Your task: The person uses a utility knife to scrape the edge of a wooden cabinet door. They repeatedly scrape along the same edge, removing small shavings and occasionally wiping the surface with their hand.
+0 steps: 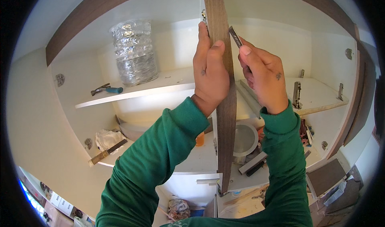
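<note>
A tall wood-grain cabinet divider [224,115] stands upright in front of me. My left hand [212,67] wraps its left side, with the thumb lying across the front edge and the fingers along the side near a metal hinge [204,14]. Pinched between the thumb and fingers of my right hand [263,73] is a small dark flat strip [235,37], possibly a blade, bearing light marks. Its upper tip is close to the divider's right edge; whether they touch is unclear.
On the left upper shelf [144,93] are foil-like flexible ducting [135,55] and a hammer [106,89]. Below, a wooden-handled knife-like tool [106,153] juts past the lower shelf. At right are loose hinges [297,96], a round pale container [245,139] and a grey bar [252,163].
</note>
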